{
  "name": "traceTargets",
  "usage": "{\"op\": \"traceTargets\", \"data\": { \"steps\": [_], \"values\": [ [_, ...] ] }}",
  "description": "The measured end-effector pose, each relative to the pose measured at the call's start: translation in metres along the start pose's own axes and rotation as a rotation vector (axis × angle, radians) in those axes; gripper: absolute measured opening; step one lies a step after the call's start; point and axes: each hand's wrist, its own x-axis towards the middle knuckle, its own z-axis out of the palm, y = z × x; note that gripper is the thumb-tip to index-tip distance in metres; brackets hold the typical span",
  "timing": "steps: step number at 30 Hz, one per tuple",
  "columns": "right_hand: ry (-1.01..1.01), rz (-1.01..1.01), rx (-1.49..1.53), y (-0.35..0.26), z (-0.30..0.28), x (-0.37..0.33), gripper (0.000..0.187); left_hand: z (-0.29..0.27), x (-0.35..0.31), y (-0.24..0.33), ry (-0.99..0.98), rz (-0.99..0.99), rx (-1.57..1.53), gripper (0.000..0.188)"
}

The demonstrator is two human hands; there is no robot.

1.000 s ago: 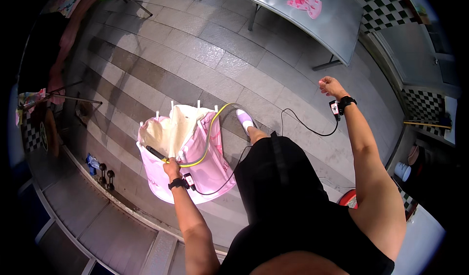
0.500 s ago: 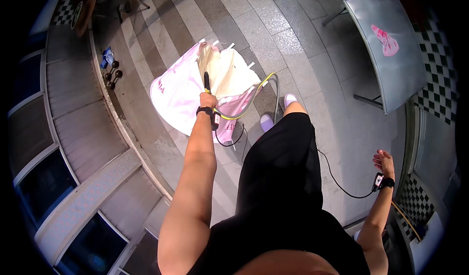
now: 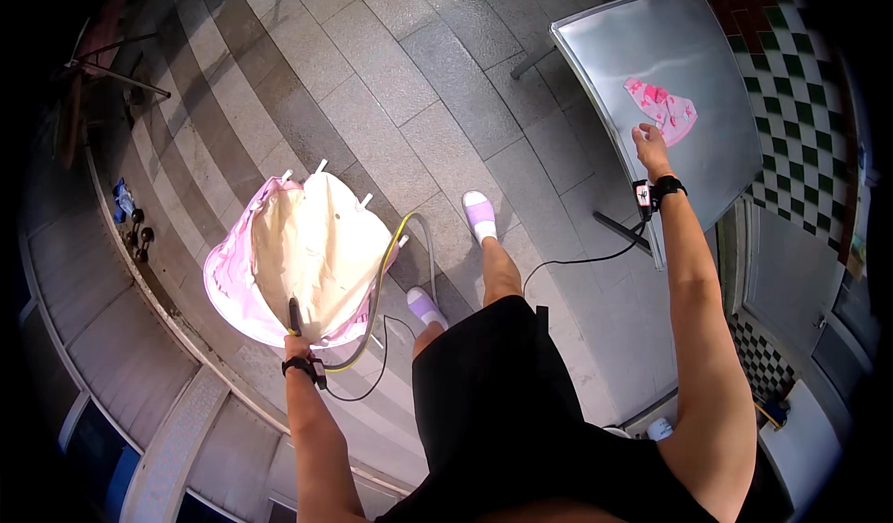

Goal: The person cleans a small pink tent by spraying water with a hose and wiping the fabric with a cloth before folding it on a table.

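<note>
My left hand is closed round a black hose nozzle, held over the near rim of a pink fabric tub. The tub slumps on the floor, its cream lining showing and white rods sticking up at its edge. A yellow and grey hose loops away from the nozzle beside the tub. Over the left edge of a metal-topped table, my right hand has loosely bent fingers with nothing visible in them. Just beyond its fingertips lies a pink patterned cloth, flat on the tabletop.
My feet, in lilac slippers, stand between tub and table. Small dumbbells and a blue item lie by the left wall. A folding stand's legs show at far left. Thin black cables hang from both wrists.
My right hand has swung up from low at the right to the table's edge by the cloth. View and body have turned rightward. My left hand still grips the nozzle over the tub.
</note>
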Motion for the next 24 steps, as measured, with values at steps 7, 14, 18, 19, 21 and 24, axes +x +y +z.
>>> {"op": "traceTargets", "data": {
  "steps": [7, 14, 18, 19, 21, 24],
  "values": [
    [0.345, 0.251, -0.096, 0.080, -0.022, 0.175, 0.067, 0.053, 0.012, 0.013, 0.390, -0.028, 0.224, 0.038],
    [0.235, 0.250, -0.346, 0.081, -0.025, 0.178, 0.030, 0.057, -0.047, 0.063, 0.375, -0.028, 0.156, 0.038],
    [0.371, 0.089, -0.191, 0.074, -0.045, 0.164, 0.030, 0.062, -0.042, 0.066, 0.390, -0.018, 0.178, 0.038],
    [0.424, 0.068, -0.169, 0.064, -0.051, 0.149, 0.032, 0.058, -0.047, 0.068, 0.372, -0.034, 0.189, 0.039],
    [0.419, 0.044, 0.060, 0.037, -0.045, 0.139, 0.031, 0.045, -0.034, 0.051, 0.442, -0.052, 0.194, 0.038],
    [0.429, -0.094, 0.441, -0.005, -0.058, 0.131, 0.036, 0.055, -0.025, 0.051, 0.466, -0.033, 0.251, 0.040]
  ]
}}
